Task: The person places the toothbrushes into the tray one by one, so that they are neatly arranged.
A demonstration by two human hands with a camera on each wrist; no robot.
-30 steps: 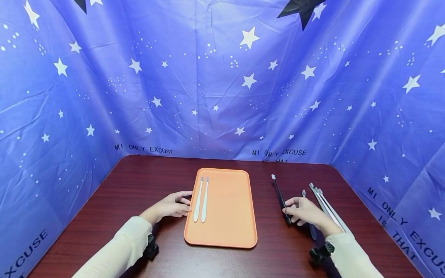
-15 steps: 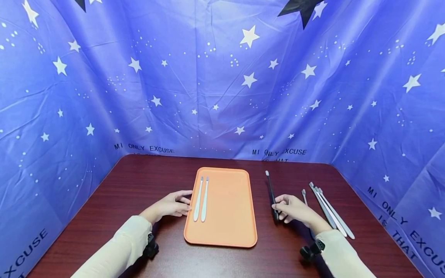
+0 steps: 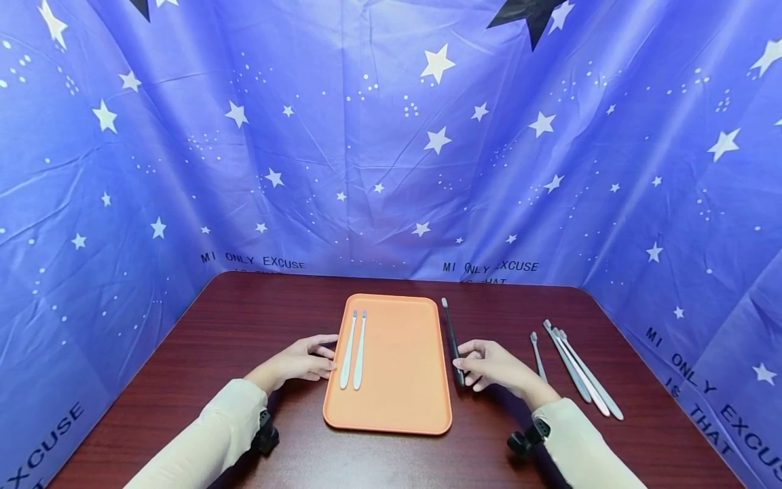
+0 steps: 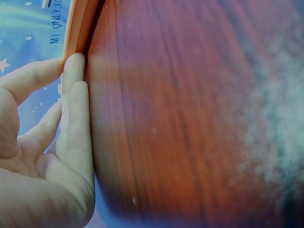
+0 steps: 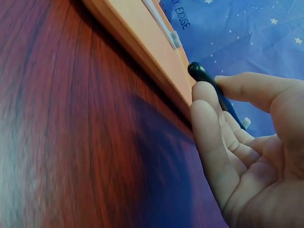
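My right hand [image 3: 489, 367] pinches a black toothbrush [image 3: 452, 339] by its handle, beside the right rim of the orange tray [image 3: 403, 380]. In the right wrist view, thumb and fingertips grip the black handle [image 5: 199, 72] near its rounded end, and the pale bristles show beyond the fingers. Two pale toothbrushes [image 3: 359, 353] lie side by side on the left part of the tray, heads away from me. My left hand [image 3: 302, 360] touches the tray's left rim with its fingertips. Up close in the left wrist view, fairly straight fingers [image 4: 78, 109] rest against that rim.
Several grey and white toothbrushes [image 3: 586, 373] lie in a loose bundle on the right of the dark red wooden table [image 3: 244, 312]. A separate grey toothbrush [image 3: 537, 353] lies just left of them. A blue star-patterned cloth [image 3: 342, 136] hangs around the back and sides.
My right hand has carried the black toothbrush leftward, from near the other toothbrushes to the tray's right edge. My left hand and the tray have stayed put.
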